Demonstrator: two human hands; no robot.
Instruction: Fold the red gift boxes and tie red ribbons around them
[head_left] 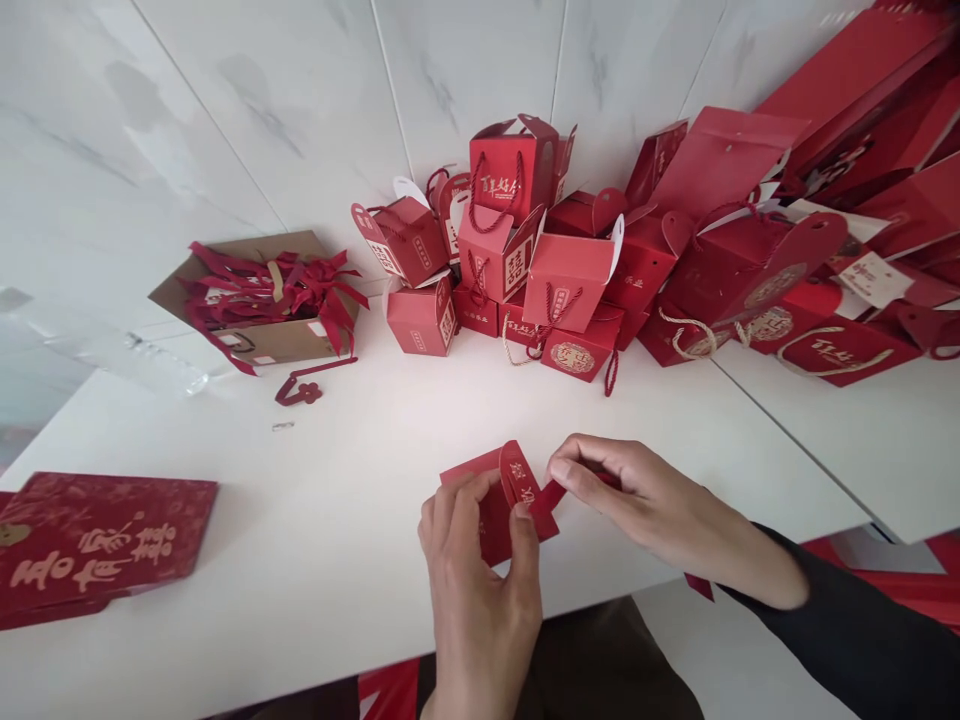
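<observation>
A small red gift box [480, 464] with pale lettering on its flap rests near the table's front edge. My left hand [480, 570] is closed around it, fingers over the top and thumb against the flap side. Just to the right, my right hand [615, 490] pinches a dark red ribbon [549, 498] between thumb and fingers. The ribbon reaches from those fingertips to the box's flap, and a loose tail hangs below the right wrist. My left fingers and palm hide part of the box.
Behind stand piled red gift boxes [575, 270] with cord handles. A brown carton [292, 345] of red ribbons is at the back left, a ribbon with a flower shape [304, 393] before it. A printed red bag [112, 540] lies at the left on the white table [322, 560].
</observation>
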